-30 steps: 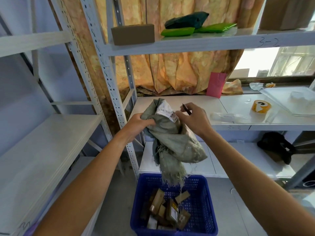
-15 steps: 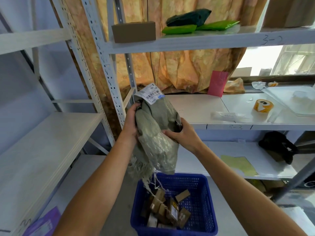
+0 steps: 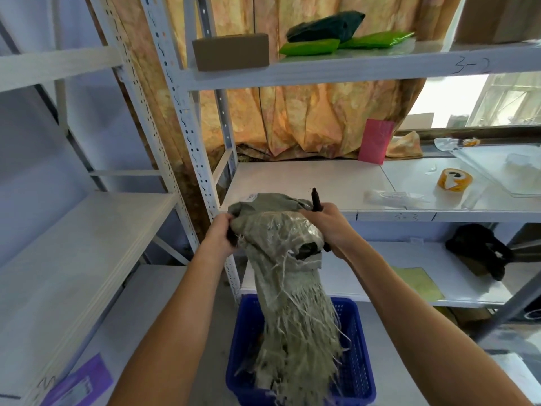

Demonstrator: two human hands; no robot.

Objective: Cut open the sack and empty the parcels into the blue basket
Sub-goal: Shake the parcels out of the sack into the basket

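Dangling below left grip (image 3: 218,235), right grip (image 3: 330,227) (sack (image 3: 292,323))

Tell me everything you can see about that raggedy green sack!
The sack is grey-green woven cloth, crumpled and limp. Its bunched top is gripped by the left hand on one side and the right hand, which also holds a dark tool, on the other. Its lower end is frayed into long loose threads hanging over the blue basket. A dark hole shows near the middle.

Daylight pours from the blown-out window (image 3: 445,101) at right, wide-angle distortion bows the shelving (image 3: 183,112), and the sack (image 3: 281,238) looks blurred.
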